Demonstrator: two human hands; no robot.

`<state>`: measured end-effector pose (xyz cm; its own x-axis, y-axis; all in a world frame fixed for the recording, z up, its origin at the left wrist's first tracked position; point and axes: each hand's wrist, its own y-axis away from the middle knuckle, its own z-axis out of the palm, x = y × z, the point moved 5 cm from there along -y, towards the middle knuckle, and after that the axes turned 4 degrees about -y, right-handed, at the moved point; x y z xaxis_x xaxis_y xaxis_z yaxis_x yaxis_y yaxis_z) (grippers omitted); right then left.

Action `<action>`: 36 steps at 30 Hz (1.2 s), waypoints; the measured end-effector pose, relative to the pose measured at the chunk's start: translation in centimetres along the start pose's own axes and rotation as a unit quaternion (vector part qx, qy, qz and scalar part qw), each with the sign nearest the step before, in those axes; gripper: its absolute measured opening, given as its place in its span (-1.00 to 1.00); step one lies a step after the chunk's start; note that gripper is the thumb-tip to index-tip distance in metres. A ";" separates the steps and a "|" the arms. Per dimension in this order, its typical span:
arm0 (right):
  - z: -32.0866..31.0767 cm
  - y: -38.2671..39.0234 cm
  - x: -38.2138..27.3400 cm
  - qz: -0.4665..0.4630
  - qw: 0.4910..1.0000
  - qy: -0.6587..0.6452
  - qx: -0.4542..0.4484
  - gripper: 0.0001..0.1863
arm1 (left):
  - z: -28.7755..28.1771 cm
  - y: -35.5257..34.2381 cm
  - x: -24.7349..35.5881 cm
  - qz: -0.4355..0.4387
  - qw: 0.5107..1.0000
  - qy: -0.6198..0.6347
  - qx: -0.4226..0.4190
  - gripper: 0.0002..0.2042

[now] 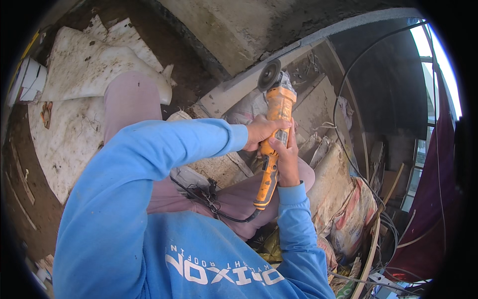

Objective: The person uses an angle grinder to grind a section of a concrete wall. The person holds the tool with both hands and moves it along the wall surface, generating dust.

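Observation:
An orange and black angle grinder (280, 107) is held up in front of me with its dark disc (269, 74) at the far end. My left hand (261, 130) wraps round the middle of its body from the left. From the right side, my right hand (287, 155) grips the same body just below, thumb lying along the casing. The rear handle (268, 187) points back toward me, and a black power cord (231, 218) runs from it to the left across my legs. The disc appears apart from any surface.
Dirty white sheets (74, 129) lie on the ground at the left. A concrete ledge (239, 94) runs beyond the grinder. Filled sacks (351, 214), wooden strips (371, 249) and loose cables (391, 229) crowd the right. A black cable (343, 84) loops past a dark panel (383, 74).

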<state>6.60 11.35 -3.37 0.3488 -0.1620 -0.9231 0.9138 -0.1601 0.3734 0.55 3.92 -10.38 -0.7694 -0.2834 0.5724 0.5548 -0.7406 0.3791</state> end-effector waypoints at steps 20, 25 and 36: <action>-0.5 -0.4 0.5 -0.003 1.000 -0.001 -0.004 0.00 | -0.1 0.2 -0.1 -0.032 0.999 0.004 0.005 -0.36; -0.5 -0.8 0.3 0.010 1.000 -0.009 -0.014 0.09 | -0.4 -0.2 -0.2 -0.043 0.999 0.023 -0.007 -0.42; -0.5 -0.2 -0.4 0.002 1.000 0.002 0.006 0.11 | 0.2 0.1 0.5 -0.040 0.999 0.017 -0.024 -0.42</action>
<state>6.37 11.96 -3.15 0.3527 -0.1593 -0.9221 0.9101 -0.1708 0.3777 0.33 3.82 -9.91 -0.8219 -0.2422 0.5156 0.4759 -0.7894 0.3877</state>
